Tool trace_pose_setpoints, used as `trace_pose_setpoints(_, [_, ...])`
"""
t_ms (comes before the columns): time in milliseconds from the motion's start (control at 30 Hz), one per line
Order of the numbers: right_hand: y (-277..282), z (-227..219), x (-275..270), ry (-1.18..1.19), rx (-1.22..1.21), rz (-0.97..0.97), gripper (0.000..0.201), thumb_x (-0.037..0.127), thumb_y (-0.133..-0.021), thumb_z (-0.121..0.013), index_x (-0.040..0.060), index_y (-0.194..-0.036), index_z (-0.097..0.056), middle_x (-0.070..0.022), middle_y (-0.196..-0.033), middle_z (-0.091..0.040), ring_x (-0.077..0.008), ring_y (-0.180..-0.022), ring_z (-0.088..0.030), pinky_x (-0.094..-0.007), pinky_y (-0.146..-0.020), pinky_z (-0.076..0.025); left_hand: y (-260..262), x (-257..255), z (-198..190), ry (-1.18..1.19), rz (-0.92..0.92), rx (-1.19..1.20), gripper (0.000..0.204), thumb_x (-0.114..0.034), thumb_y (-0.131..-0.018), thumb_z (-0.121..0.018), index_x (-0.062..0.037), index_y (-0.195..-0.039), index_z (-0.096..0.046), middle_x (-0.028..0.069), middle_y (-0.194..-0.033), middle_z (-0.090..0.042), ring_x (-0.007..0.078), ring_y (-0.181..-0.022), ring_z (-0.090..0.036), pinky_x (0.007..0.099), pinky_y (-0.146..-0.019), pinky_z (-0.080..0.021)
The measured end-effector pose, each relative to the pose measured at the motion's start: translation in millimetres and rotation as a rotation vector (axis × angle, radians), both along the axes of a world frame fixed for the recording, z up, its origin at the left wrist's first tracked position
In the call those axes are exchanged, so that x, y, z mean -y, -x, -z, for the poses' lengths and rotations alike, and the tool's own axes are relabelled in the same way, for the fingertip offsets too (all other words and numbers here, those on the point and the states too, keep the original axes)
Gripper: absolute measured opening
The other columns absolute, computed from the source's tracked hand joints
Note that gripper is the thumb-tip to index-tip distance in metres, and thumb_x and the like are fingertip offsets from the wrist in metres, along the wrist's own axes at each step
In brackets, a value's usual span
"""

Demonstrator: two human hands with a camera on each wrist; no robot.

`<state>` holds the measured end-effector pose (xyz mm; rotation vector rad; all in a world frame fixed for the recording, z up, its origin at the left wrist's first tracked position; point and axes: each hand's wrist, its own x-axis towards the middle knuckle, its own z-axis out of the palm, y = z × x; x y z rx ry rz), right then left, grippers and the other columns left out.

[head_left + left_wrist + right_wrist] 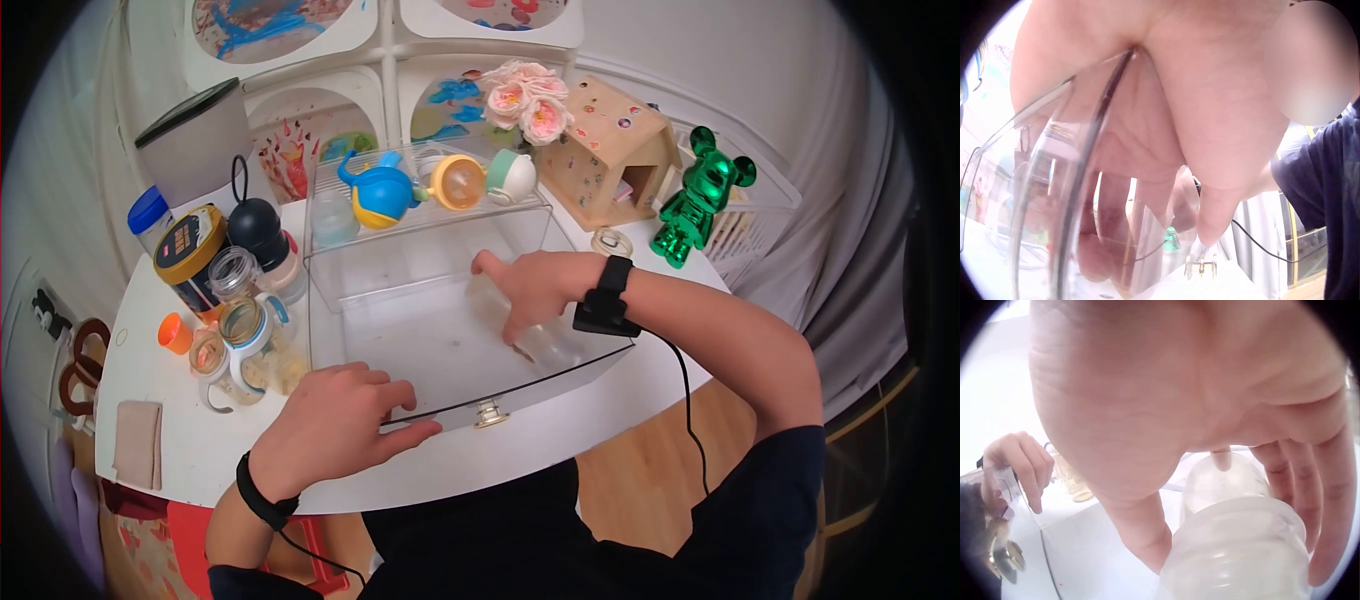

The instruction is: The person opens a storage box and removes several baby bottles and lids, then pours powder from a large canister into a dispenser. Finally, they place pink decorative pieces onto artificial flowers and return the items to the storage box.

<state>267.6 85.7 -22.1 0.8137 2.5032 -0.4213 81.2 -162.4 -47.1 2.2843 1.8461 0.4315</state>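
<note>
A clear drawer (400,370) with a gold knob (490,413) extends toward me on the white table. My left hand (335,420) grips its front wall near the left corner, fingers inside and thumb outside. The wall's edge runs between thumb and palm in the left wrist view. Inside the drawer's right side, my right hand (540,290) holds a clear bottle (550,345). In the right wrist view the translucent bottle (1235,550), with a ribbed part, sits between thumb and fingers. The hand hides part of it in the head view.
On the rack behind stand a blue-yellow cup (382,195), an orange-ringed cup (458,183) and a green-white one (511,178). Jars and bottles crowd the left, including a handled bottle (255,340). A wooden house (605,150) and green bear figure (697,200) stand right.
</note>
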Motion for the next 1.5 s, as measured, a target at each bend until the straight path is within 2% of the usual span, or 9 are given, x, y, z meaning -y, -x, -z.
trace_pose_setpoints(167, [2.9, -20.5, 30.4, -0.013, -0.328, -0.293, 0.099, 0.012, -0.081, -0.089, 0.0109, -0.161, -0.03, -0.0236, -0.115, -0.073, -0.0448, -0.117, -0.069, -0.0498, -0.1, -0.056, -2.9, 3.6, -7.2, -0.153, -0.017, -0.009, 0.046, -0.052, -0.095, -0.086, -0.0068, -0.099, -0.076, 0.0089, -0.078, -0.072, 0.0327, -0.082, -0.071, 0.0413, -0.074, -0.056])
trace_pose_setpoints(267, [-3.3, -38.5, 52.3, -0.255, -0.562, -0.559, 0.093, 0.001, -0.08, -0.082, 0.0114, -0.16, -0.035, -0.0204, -0.111, -0.072, -0.0424, -0.117, -0.066, -0.0488, -0.102, -0.054, -6.3, 5.8, -14.9, -0.263, -0.324, 0.225, 0.058, -0.051, -0.087, -0.093, -0.0057, -0.114, -0.068, 0.0109, -0.089, -0.069, 0.0335, -0.084, -0.069, 0.0417, -0.076, -0.054])
trace_pose_setpoints(367, [-7.0, -54.8, 72.8, -0.47, -0.762, -0.674, 0.091, -0.005, -0.078, -0.076, 0.0113, -0.16, -0.038, -0.0162, -0.107, -0.072, -0.0399, -0.115, -0.062, -0.0477, -0.104, -0.052, -7.4, -0.1, -23.0, -0.539, -0.318, 0.224, 0.074, -0.047, -0.081, -0.1, -0.0075, -0.127, -0.058, 0.0114, -0.098, -0.064, 0.0319, -0.082, -0.066, 0.0424, -0.075, -0.053])
trace_pose_setpoints(500, [-19.1, -68.4, 82.7, -0.6, -0.806, -0.676, 0.088, -0.008, -0.077, -0.073, 0.0104, -0.158, -0.045, -0.0149, -0.116, -0.07, -0.0394, -0.113, -0.061, -0.0457, -0.106, -0.051, -20.3, -9.4, -41.9, -0.445, -0.223, 0.444, 0.077, -0.035, -0.081, -0.099, -0.0061, -0.137, -0.055, 0.0125, -0.105, -0.066, 0.0267, -0.087, -0.066, 0.0385, -0.077, -0.054])
trace_pose_setpoints(700, [-74.9, -86.4, 75.1, -0.643, -0.955, -0.452, 0.086, -0.002, -0.076, -0.078, 0.0103, -0.156, -0.05, -0.015, -0.135, -0.065, -0.0366, -0.124, -0.063, -0.0436, -0.112, -0.051, -6.0, 13.1, -61.1, -0.685, -0.213, 0.312, 0.077, -0.017, -0.07, -0.091, -0.005, -0.136, -0.054, 0.0087, -0.108, -0.064, 0.02, -0.097, -0.065, 0.0332, -0.086, -0.055])
trace_pose_setpoints(800, [-121.0, -87.4, 60.8, -0.619, -1.075, -0.173, 0.088, 0.003, -0.075, -0.078, 0.0105, -0.156, -0.045, -0.0147, -0.133, -0.063, -0.0305, -0.128, -0.065, -0.0425, -0.112, -0.053, 8.3, 43.2, -54.1, -0.695, -0.342, 0.657, 0.085, -0.015, -0.067, -0.086, -0.004, -0.141, -0.046, 0.01, -0.123, -0.058, 0.0202, -0.111, -0.061, 0.0335, -0.102, -0.051])
trace_pose_setpoints(1067, [-206.4, 18.6, 10.0, -0.533, -1.024, 0.405, 0.077, 0.013, -0.079, -0.083, 0.0082, -0.148, -0.049, -0.0159, -0.128, -0.063, -0.0321, -0.116, -0.065, -0.0442, -0.099, -0.057, 56.7, 120.5, 13.7, -0.596, -0.517, 0.773, 0.099, -0.022, -0.069, -0.089, -0.0065, -0.152, -0.038, 0.0107, -0.136, -0.052, 0.0228, -0.125, -0.056, 0.0369, -0.114, -0.043])
trace_pose_setpoints(1400, [-198.9, 74.4, -11.5, -0.517, -1.04, 0.425, 0.069, 0.024, -0.09, -0.088, 0.0016, -0.143, -0.051, -0.0155, -0.139, -0.061, -0.0336, -0.128, -0.06, -0.0463, -0.098, -0.059, -7.0, 76.3, -16.3, -0.373, -0.233, 1.183, 0.101, -0.015, -0.07, -0.103, -0.002, -0.148, -0.039, 0.0168, -0.141, -0.064, 0.0266, -0.132, -0.067, 0.0416, -0.114, -0.054])
trace_pose_setpoints(1500, [-201.1, 66.1, -11.2, -0.573, -0.957, 0.329, 0.069, 0.029, -0.091, -0.089, 0.0014, -0.143, -0.052, -0.0159, -0.139, -0.061, -0.033, -0.129, -0.06, -0.0451, -0.099, -0.057, -22.5, 50.6, -23.3, -0.282, -0.097, 1.089, 0.099, -0.011, -0.071, -0.102, -0.0024, -0.148, -0.04, 0.0156, -0.138, -0.066, 0.0252, -0.128, -0.068, 0.0403, -0.109, -0.056])
